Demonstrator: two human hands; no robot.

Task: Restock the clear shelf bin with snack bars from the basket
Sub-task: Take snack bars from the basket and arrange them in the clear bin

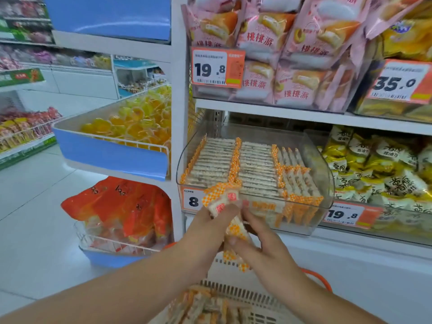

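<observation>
Both hands hold a small bunch of snack bars (225, 202) in white wrappers with orange checked ends, just in front of the clear shelf bin (325, 174). My left hand (208, 228) grips the bunch from the left. My right hand (264, 244) pinches it from the right, thumb on a wrapper end. Inside the bin, rows of the same bars stand on edge, with several lying looser at its right side. Below my arms sits the white basket (236, 293) with an orange handle, and more bars lie in it.
Pink cake packs (301, 54) fill the shelf above the bin, and yellow-and-white packs (383, 169) sit to its right. At left, a blue end rack holds yellow jelly cups (131, 125) and red bags (126, 206). Orange price tags hang on the shelf edges.
</observation>
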